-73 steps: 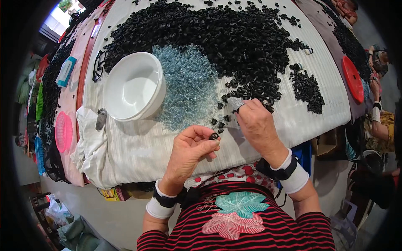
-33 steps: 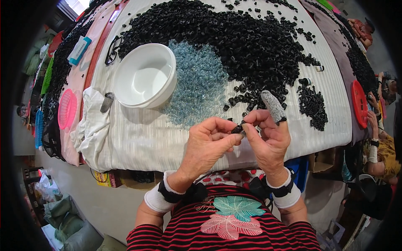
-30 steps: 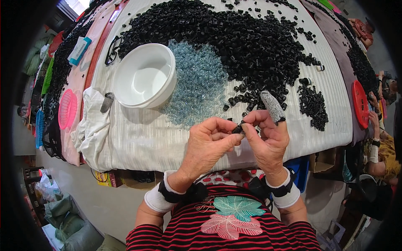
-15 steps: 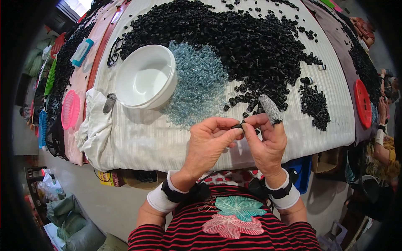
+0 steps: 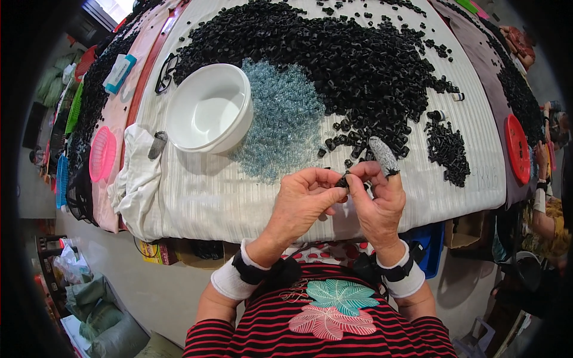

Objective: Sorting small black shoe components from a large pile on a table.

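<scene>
Left hand (image 5: 307,197) and right hand (image 5: 377,200) both have fingers pinched on a little black part (image 5: 342,181), just above the counter (image 5: 427,209). Shirt (image 5: 262,331) has cursive lettering (image 5: 293,289), plus there's scrawl (image 5: 484,178) on the cloth (image 5: 200,218), too faint to read.

From the wearer's head, the left fisheye looks steeply down, upright, over the black-and-red striped shirt (image 5: 331,322) around six o'clock, facing twelve across the white-cloth-covered table (image 5: 197,209). The bare left hand (image 5: 304,200) and grey-finger-sleeved right hand (image 5: 381,206) lie near, toward four o'clock from centre.
</scene>
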Motion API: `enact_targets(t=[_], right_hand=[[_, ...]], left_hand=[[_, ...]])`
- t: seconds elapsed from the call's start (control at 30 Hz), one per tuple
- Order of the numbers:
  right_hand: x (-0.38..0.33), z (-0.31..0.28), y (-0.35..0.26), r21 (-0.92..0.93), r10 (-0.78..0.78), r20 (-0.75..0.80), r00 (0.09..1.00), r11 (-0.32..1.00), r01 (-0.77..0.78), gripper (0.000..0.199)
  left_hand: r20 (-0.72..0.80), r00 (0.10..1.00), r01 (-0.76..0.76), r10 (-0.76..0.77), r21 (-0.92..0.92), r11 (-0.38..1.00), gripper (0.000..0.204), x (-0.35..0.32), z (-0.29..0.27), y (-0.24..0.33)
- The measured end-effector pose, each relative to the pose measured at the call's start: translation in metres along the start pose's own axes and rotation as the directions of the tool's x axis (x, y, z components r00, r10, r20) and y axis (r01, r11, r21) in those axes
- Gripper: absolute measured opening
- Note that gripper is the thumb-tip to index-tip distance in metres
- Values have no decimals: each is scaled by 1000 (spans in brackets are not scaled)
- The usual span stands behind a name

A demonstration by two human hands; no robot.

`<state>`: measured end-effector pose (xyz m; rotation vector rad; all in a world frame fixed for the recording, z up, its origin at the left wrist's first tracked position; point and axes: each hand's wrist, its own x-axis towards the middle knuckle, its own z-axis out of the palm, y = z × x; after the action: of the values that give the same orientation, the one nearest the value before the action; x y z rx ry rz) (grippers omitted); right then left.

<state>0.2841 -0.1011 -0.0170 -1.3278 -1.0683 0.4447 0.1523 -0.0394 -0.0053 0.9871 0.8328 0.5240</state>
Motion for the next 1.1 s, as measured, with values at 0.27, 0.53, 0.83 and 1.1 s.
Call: enact_targets(t=[0.27,0.53,0.83,1.1], right_hand=[[2,-3,0,-8,-9,48,999,1000,9,24],[0,-2,3,-131,-29,19,999,991,31,24],[2,-5,5,-166,-10,66,998,986,20,26],[8,-8,-1,-235,-120,116,986,961,145,22]], left_hand=[[-42,999,-37,34,-75,996,23,1,-1,-5],[-59,997,-60,56,-63,996,24,1,3,-7],[-76,996,-55,48,-90,994,27,1,8,-5],[-87,994,-77,67,-119,990,26,4,12,-6]])
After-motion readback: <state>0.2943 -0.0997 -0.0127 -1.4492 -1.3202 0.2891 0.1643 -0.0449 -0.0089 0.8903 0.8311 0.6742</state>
